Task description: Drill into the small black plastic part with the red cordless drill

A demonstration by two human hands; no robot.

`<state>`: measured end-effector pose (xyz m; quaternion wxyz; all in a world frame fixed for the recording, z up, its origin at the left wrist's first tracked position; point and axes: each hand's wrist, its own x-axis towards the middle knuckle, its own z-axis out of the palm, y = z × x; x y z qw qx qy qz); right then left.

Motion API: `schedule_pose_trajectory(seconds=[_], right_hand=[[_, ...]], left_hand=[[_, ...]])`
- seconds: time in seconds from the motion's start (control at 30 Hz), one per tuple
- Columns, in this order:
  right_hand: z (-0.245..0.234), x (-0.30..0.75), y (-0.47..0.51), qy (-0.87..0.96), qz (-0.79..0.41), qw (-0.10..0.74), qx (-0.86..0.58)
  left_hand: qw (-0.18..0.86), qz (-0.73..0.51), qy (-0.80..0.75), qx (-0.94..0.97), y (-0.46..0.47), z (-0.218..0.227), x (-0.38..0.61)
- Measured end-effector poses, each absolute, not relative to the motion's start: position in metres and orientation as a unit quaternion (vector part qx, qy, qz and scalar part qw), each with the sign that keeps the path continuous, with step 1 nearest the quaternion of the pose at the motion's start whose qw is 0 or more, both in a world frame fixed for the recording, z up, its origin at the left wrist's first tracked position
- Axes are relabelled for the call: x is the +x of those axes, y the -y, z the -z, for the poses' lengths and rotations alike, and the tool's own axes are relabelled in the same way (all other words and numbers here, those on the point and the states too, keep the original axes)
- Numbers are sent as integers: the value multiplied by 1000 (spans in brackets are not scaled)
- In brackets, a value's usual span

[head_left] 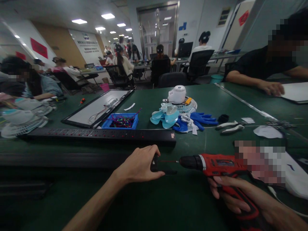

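Across our green desk (154, 205), our left grip (137, 164) clasps a black bar (79, 160) by its end, our right grip (251, 191) a red drill (222, 163) aimed there, work apparently unfinished.

Bright rectangular lights (108, 16) dot the pale ceiling (55, 9). Far centre, a metal-framed glass door (166, 35) breaks a white wall (194, 14); at far left, a brown wall (59, 41) flanks a white sign (78, 37) (its lettering too small to read). Black office chairs (201, 65) stand by the far desks (222, 57), a pink bin (105, 87) left of centre.
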<state>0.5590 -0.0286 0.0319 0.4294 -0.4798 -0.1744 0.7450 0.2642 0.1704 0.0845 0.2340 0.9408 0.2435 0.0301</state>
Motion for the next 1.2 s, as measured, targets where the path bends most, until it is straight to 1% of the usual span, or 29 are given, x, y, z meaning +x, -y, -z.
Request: schedule_pose_trajectory(seconds=[0.3, 0.77, 1.2], right_hand=[[-34, 556, 29, 184, -739, 402, -508], [-42, 551, 26, 170, -731, 399, -526], [-42, 549, 25, 197, -718, 394, -539]], left_hand=[[231, -33, -245, 941, -171, -83, 264], [231, -32, -242, 942, -171, -83, 264], [225, -23, -244, 943, -171, -86, 264]])
